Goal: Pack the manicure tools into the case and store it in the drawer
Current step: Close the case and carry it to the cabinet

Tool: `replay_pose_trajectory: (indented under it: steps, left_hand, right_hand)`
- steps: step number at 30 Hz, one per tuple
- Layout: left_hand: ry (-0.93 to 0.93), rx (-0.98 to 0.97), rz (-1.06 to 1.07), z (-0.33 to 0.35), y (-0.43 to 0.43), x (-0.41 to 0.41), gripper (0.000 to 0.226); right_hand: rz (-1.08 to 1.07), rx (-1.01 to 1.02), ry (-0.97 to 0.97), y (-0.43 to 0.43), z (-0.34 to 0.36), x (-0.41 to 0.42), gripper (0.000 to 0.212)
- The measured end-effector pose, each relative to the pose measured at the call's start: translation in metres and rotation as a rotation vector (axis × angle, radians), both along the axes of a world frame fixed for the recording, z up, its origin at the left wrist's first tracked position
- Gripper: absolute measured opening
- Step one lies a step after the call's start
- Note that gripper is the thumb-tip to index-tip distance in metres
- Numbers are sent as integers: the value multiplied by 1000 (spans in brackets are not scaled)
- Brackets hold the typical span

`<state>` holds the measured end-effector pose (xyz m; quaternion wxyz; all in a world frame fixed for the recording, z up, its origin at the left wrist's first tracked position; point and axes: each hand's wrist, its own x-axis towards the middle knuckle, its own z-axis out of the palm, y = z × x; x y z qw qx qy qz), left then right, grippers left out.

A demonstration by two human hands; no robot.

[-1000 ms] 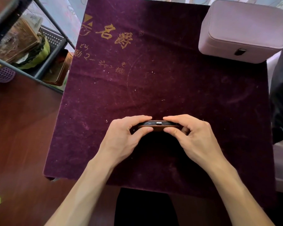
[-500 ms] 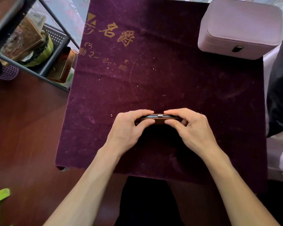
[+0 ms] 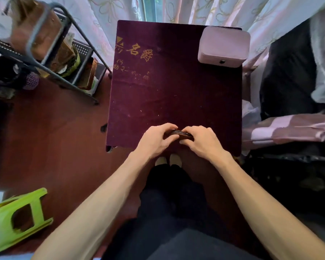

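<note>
Near the lower middle of the cloth [image 3: 176,94], just below frame centre: a slim dark case [image 3: 178,132], closed as far as can be told, pinched from both ends. Left hand [image 3: 154,140] curled around its left end, fingers over the top, thumb underneath. Right hand [image 3: 203,142] clamped on the right end the same way. Held just above the purple velvet, near its front edge. Gold lettering across the upper left of the cloth. Upper right corner: a pale pink box [image 3: 224,46], shut. Metal rack [image 3: 45,53] at upper left, green stool [image 3: 15,218] tipped over at lower left, curtains [image 3: 195,10] along the top.
</note>
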<state>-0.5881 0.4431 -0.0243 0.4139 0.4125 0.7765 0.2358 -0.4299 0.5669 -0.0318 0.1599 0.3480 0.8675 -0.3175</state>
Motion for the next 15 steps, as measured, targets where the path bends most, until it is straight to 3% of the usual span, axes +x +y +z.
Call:
replay_pose_trajectory:
  steps: [3, 8, 11, 15]
  left_hand:
    - [-98, -85, 53, 30, -46, 27, 38]
    - [-250, -373, 174, 27, -128, 53, 21]
    - [-358, -476, 427, 13, -178, 58, 14]
    - [-370, -478, 872, 9, -229, 77, 18]
  right_hand:
    - [-237, -113, -2, -26, 35, 54, 26]
    - [-591, -233, 115, -46, 73, 127, 13]
    - [-648, -335, 134, -46, 85, 143, 10]
    - [-523, -389, 79, -25, 84, 131, 12]
